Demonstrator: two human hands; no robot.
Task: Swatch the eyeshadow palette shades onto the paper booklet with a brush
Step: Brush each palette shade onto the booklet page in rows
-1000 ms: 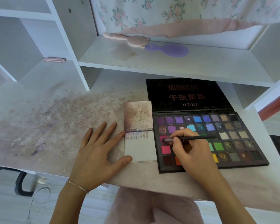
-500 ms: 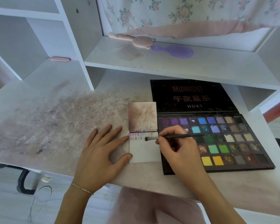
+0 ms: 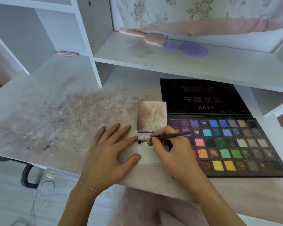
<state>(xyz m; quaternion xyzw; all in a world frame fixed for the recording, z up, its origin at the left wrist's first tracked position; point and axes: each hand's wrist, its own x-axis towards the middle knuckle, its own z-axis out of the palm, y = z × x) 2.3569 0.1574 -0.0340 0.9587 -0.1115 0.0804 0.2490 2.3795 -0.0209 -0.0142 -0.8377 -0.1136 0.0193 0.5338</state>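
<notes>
A small paper booklet [image 3: 148, 156] lies open on the desk, its stained upper page flipped back and a row of purple-pink swatches along the top of the white lower page. To its right sits the open black eyeshadow palette [image 3: 227, 144] with several rows of coloured pans. My right hand [image 3: 173, 152] pinches a thin dark brush [image 3: 167, 137], whose tip touches the page at the left end of the swatch row. My left hand [image 3: 108, 154] rests flat on the desk, forefinger and thumb touching the booklet's left edge.
The desk [image 3: 55, 124] is smeared with powder stains on the left. A shelf above holds a pink brush [image 3: 147, 35] and a purple hairbrush [image 3: 191, 48]. A white shelf divider [image 3: 88, 46] stands behind. A pink clip [image 3: 67, 54] lies in the left cubby.
My right hand has carried the brush left from the palette's pink pans onto the booklet, and the tip has travelled across to the page's left side. My left hand has stayed put.
</notes>
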